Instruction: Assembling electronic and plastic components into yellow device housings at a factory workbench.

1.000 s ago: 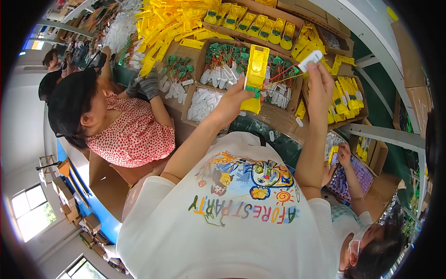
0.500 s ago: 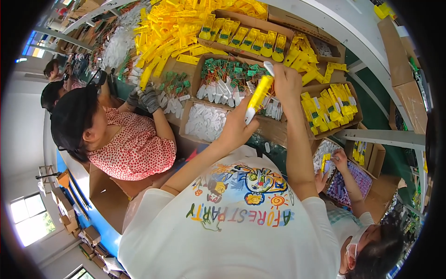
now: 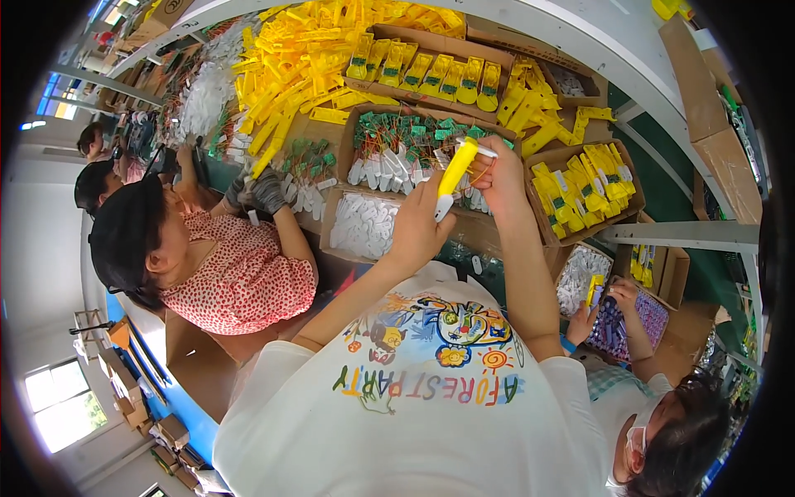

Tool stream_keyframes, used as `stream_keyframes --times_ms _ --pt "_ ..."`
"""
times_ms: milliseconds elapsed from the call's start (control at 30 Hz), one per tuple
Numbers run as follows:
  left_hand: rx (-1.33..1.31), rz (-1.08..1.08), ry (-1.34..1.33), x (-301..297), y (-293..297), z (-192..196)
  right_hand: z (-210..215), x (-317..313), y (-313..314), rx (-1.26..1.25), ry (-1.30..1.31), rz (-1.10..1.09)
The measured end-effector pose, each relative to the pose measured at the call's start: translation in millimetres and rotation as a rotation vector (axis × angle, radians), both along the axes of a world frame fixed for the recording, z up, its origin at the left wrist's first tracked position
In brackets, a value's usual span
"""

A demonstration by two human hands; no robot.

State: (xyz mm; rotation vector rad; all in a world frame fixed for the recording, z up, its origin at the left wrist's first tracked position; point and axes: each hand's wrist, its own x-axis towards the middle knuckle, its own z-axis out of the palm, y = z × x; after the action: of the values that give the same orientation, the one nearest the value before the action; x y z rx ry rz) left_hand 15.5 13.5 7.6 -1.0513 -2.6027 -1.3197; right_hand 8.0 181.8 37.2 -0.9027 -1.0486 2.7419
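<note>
Over the crowded workbench (image 3: 662, 74), both hands are up and sharing one yellow plastic piece (image 3: 455, 172). The left hand (image 3: 421, 225) has its fingers wrapped around the lower end, where a white tip pokes out below the grip. The right hand (image 3: 498, 176) pinches the upper end, fingers curled tight, with a thin white part (image 3: 480, 151) sticking out sideways at the top. The piece stands tilted, its top leaning toward the right hand, just above a cardboard box of green-capped parts (image 3: 406, 141).

Just under the left hand sits a box of white parts (image 3: 362, 224). To the right, a box of yellow pieces (image 3: 584, 186) with green bits fitted, well packed. Farther back, a tray of yellow pieces in a row (image 3: 422, 70), and beside it a loose yellow heap (image 3: 290, 58) spilling across the bench.

On the left, a person in a red dotted top (image 3: 240, 277) leans in, a gloved hand (image 3: 267, 192) resting near the green-capped parts on the bench. Lower right, another person in a mask (image 3: 662, 431) works over a purple tray (image 3: 621, 327), one hand touching its edge, a small yellow item (image 3: 593, 288) held just above it.
</note>
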Motion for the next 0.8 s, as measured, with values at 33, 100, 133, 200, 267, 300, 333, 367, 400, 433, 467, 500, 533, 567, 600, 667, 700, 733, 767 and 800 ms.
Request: stream_keyframes --times_ms 33,100,133,200,267,300,333,367,400,433,467,500,533,567,600,667,700,733,767,800 --pt "-0.001 -0.001 -0.001 0 -1 -1 1 1 -3 -0.011 -0.065 -0.008" --pt "-0.070 0.006 0.036 -1 -2 -3 -13 2 2 -0.072 -0.041 0.058" --pt "-0.071 0.009 0.035 1 -4 -4 -14 4 -3 0.721 -0.079 -0.070" --pt "0.037 -0.071 -0.021 8 -5 -5 -14 4 -6 1.514 -0.109 -0.201" --pt "0.091 -0.123 -0.170 9 -7 -4 -13 -1 -2 1.349 0.153 -0.063" --pt "0.144 -0.181 -0.321 8 -8 -1 -12 -3 0 1.259 0.275 0.003" --pt "0.143 -0.182 -0.325 3 -10 2 -11 -5 3 1.165 0.393 0.068" --pt "0.055 -0.242 -0.370 -6 -13 7 -9 -4 6 1.065 0.509 0.130" --pt "-0.033 -0.290 -0.418 -12 -19 10 9 4 14 0.782 0.318 0.609" --pt "-0.035 -0.291 -0.422 -16 -20 11 9 5 15 0.779 0.314 0.608" --pt "0.001 -0.339 -0.450 -20 -21 11 8 3 16 0.827 0.316 0.607" --pt "0.036 -0.384 -0.479 -21 -23 11 6 3 16 0.873 0.317 0.609" --pt "0.007 -0.383 -0.526 -21 -21 9 1 1 20 0.914 0.279 0.539" --pt "0.004 -0.383 -0.534 -20 -19 8 -9 -2 22 0.908 0.273 0.541" --pt "0.137 -0.403 -0.722 -21 -16 6 -18 -7 21 0.682 0.212 0.453" --pt "0.415 -0.438 -1.090 -22 -14 4 -30 -2 24 0.261 0.303 0.294" --pt "0.418 -0.431 -1.088 -26 -13 4 -34 2 21 0.259 0.304 0.301" --pt "0.594 -0.395 -1.285 -31 -15 4 -41 8 13 0.452 0.260 0.150" --pt "0.772 -0.355 -1.478 -35 -17 4 -45 16 5 0.640 0.213 -0.005" --pt "0.776 -0.342 -1.473 -37 -22 3 -37 27 -6 0.487 0.282 0.160"
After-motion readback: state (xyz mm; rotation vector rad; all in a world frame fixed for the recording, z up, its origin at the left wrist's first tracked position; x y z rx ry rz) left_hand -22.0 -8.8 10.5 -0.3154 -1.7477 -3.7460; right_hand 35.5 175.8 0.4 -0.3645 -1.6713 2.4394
